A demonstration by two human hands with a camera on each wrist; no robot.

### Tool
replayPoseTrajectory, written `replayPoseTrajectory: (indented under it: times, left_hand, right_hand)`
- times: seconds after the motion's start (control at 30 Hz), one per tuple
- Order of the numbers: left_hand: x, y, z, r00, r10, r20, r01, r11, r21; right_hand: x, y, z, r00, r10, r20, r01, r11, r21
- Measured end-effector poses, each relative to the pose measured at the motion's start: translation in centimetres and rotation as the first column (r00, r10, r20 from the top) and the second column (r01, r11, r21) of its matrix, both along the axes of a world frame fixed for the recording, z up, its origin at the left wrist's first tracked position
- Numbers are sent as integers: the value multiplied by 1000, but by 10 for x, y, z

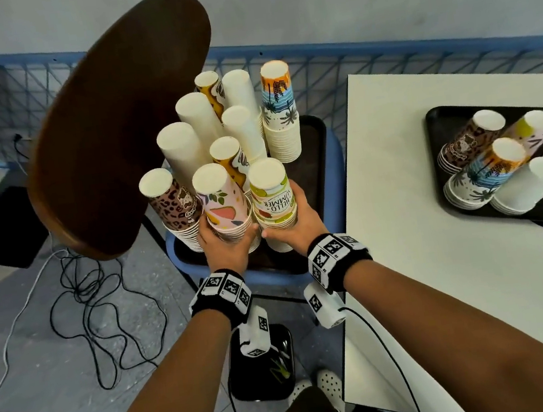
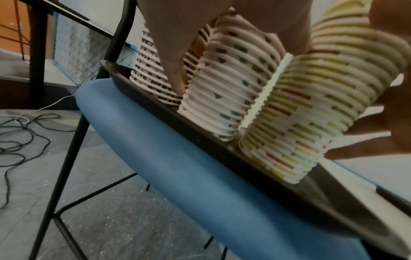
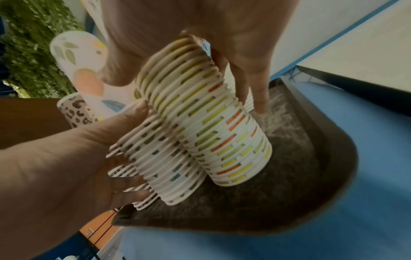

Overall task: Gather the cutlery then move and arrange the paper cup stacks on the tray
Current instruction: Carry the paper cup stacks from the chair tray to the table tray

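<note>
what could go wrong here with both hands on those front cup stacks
1. The left hand grips the pink fruit-print stack and the right hand the "Hello Summer" stack; both lean and press together, so either may topple.
2. The leopard-print stack stands close beside them and could get knocked.
3. The tray sits on a rounded blue chair seat and might slide.

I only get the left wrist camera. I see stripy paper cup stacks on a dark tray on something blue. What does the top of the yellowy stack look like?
Observer: The yellow-green paper cup stack reads "HELLO SUMMER" on its top cup, and the right hand grips it.
Operator: Is the other hand holding one too?
Observer: Yes, the left hand holds the pink fruit-print paper cup stack beside it.
Operator: Are there more cups anywhere?
Observer: A second black tray on the white table carries more paper cup stacks.
</note>
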State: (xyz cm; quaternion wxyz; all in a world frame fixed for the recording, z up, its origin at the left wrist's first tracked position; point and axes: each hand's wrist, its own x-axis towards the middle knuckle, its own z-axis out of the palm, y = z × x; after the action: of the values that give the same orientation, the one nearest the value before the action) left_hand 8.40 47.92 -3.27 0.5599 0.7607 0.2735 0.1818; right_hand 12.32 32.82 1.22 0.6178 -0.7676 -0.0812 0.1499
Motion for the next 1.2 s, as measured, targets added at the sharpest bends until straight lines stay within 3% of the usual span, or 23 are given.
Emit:
replayPoseTrajectory:
  times: [0.17,0.4,0.6,0.8,1.07,1.2]
  left_hand:
    - [4,3,-12,994,-105,-31,102,991,-85]
    - [11,5,-17,994,-93,57,101,983,-156]
    - [12,7,-12,984,-133,117,155,966,-207]
    - [8,7,-15,975,-203,85,217,953,-212]
    - [-2,-15,18,941,-327,86,339,906,-254]
    - [1,-40,43,883,-451,132,470,853,-226]
  right_hand:
    - [2,2,-13,997,-38,-68,34,997,-65]
    - [8,9,-23,993,-94,-72,77,975,-210]
    - [11,12,-31,988,-144,-47,135,980,-147]
    - [5,5,-35,982,-179,-63,171,979,-109]
    - [-21,-29,3,966,-248,-79,244,968,-51]
    - [-33,-63,27,949,-311,-48,310,951,-21]
